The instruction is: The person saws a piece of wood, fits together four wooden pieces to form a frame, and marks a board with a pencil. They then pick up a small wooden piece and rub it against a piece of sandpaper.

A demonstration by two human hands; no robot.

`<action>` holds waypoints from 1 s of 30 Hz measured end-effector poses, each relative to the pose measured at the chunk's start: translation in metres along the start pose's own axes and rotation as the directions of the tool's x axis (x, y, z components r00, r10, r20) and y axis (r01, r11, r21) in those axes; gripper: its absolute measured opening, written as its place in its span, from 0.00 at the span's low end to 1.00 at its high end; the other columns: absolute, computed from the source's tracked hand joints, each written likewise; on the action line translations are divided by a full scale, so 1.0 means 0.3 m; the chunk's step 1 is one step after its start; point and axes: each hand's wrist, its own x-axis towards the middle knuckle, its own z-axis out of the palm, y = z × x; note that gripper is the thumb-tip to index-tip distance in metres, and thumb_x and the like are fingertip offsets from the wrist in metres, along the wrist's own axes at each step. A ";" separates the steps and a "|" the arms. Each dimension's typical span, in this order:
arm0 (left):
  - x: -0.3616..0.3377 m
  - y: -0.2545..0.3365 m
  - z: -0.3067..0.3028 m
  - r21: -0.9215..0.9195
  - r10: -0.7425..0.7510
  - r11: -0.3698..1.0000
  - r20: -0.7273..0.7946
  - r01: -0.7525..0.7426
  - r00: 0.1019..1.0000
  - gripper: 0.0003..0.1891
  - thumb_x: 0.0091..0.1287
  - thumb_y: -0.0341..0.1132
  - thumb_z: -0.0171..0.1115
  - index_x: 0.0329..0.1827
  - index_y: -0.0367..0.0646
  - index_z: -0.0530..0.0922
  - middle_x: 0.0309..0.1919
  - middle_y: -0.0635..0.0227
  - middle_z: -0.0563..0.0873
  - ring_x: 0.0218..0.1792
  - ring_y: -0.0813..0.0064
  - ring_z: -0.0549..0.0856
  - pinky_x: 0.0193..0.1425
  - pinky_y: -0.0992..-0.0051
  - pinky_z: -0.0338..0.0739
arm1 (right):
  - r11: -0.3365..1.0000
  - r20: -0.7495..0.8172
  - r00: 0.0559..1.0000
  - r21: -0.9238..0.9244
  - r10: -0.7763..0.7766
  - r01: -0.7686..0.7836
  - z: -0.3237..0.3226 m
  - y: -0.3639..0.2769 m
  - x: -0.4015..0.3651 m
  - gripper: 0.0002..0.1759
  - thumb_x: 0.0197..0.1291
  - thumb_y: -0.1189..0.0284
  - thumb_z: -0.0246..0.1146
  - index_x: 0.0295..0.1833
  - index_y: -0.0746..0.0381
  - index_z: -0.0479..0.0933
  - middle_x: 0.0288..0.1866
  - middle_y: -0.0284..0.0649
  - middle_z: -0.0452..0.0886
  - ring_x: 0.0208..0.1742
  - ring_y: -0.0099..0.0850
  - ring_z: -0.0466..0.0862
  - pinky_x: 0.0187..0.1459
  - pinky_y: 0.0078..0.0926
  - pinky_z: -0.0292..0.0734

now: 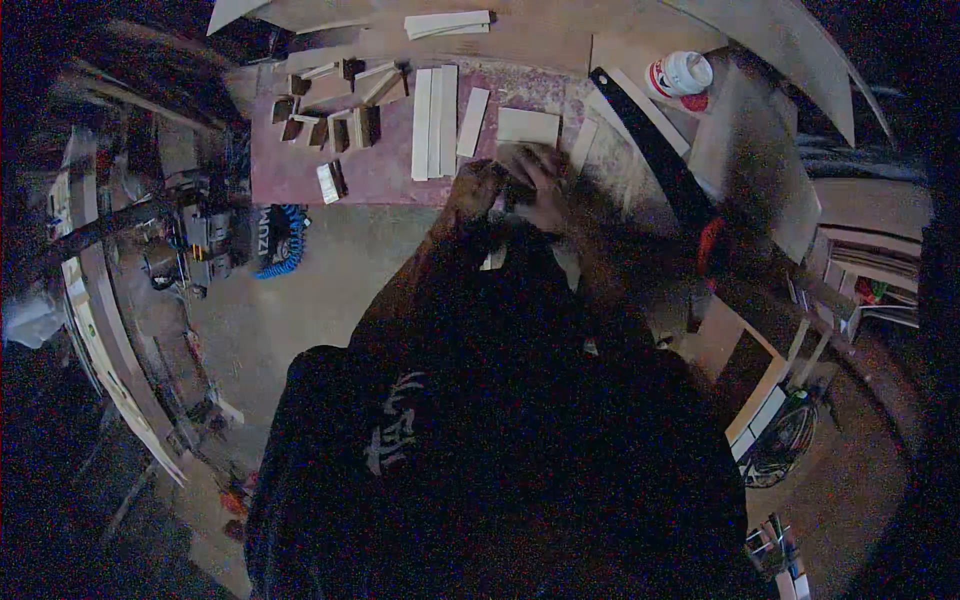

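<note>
Both my hands are close together at the near edge of the reddish worktop [380, 187]. My left hand [478, 188] has its fingers bent inward beside my right hand [540, 185], whose fingers curl down from above. Whatever lies between them is too dark and blurred to make out. Just beyond my right hand is a pale wooden block [528, 126]. A short pale strip [473, 122] lies beyond my left hand, and several longer strips [434, 122] lie side by side to its left.
Several small wood pieces [362, 128] stand at the worktop's left, near a small pale block [326, 184]. A handsaw [650, 150] lies on the right, with a white tub [686, 74] beyond it. More strips [448, 24] lie at the back. An open wooden box [745, 360] is lower right.
</note>
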 end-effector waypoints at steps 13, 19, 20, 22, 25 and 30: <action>-0.030 0.053 -0.019 0.093 -0.042 0.995 -0.030 0.044 0.999 0.13 0.64 0.39 0.51 0.34 0.38 0.79 0.27 0.54 0.82 0.29 0.57 0.82 0.33 0.63 0.77 | 0.998 -0.107 0.993 0.035 0.052 -0.048 0.054 -0.059 0.026 0.22 0.59 0.64 0.57 0.60 0.56 0.70 0.56 0.46 0.73 0.53 0.37 0.73 0.55 0.40 0.68; -0.001 -0.067 -0.022 0.238 0.014 0.971 0.080 -0.033 0.997 0.16 0.65 0.42 0.50 0.36 0.39 0.80 0.26 0.55 0.82 0.28 0.61 0.83 0.33 0.65 0.76 | 0.987 -0.136 0.981 0.102 0.137 -0.123 0.120 -0.070 0.003 0.22 0.59 0.64 0.57 0.60 0.57 0.70 0.54 0.45 0.74 0.52 0.36 0.74 0.54 0.39 0.69; -0.001 -0.049 -0.022 0.264 0.080 0.960 0.065 -0.094 0.995 0.16 0.66 0.43 0.49 0.36 0.39 0.80 0.26 0.56 0.83 0.28 0.62 0.83 0.33 0.65 0.76 | 0.985 -0.142 0.978 0.108 0.151 -0.137 0.122 -0.060 0.007 0.22 0.59 0.64 0.57 0.60 0.57 0.70 0.54 0.45 0.74 0.52 0.36 0.74 0.54 0.38 0.69; -0.026 0.007 0.006 0.221 0.125 0.969 -0.048 -0.112 0.991 0.17 0.66 0.43 0.48 0.37 0.39 0.80 0.27 0.56 0.83 0.28 0.64 0.83 0.33 0.66 0.77 | 0.978 -0.144 0.972 0.126 0.185 -0.167 0.126 -0.024 0.025 0.22 0.59 0.64 0.57 0.59 0.57 0.70 0.53 0.44 0.74 0.51 0.36 0.74 0.53 0.38 0.69; -0.013 0.064 0.039 0.066 0.025 0.998 -0.199 -0.012 0.980 0.17 0.66 0.43 0.48 0.38 0.40 0.80 0.29 0.57 0.84 0.30 0.64 0.83 0.35 0.66 0.77 | 0.973 -0.158 0.967 0.151 0.200 -0.176 0.144 -0.026 0.032 0.22 0.60 0.64 0.57 0.59 0.58 0.70 0.53 0.44 0.74 0.51 0.35 0.74 0.53 0.37 0.70; -0.039 0.016 0.020 0.020 -0.293 0.956 0.029 0.293 0.956 0.15 0.66 0.40 0.49 0.40 0.39 0.81 0.34 0.57 0.85 0.36 0.65 0.84 0.41 0.67 0.77 | 0.958 -0.168 0.953 0.183 0.252 -0.221 0.139 0.004 0.027 0.22 0.60 0.63 0.57 0.59 0.58 0.70 0.52 0.44 0.75 0.49 0.34 0.75 0.51 0.36 0.70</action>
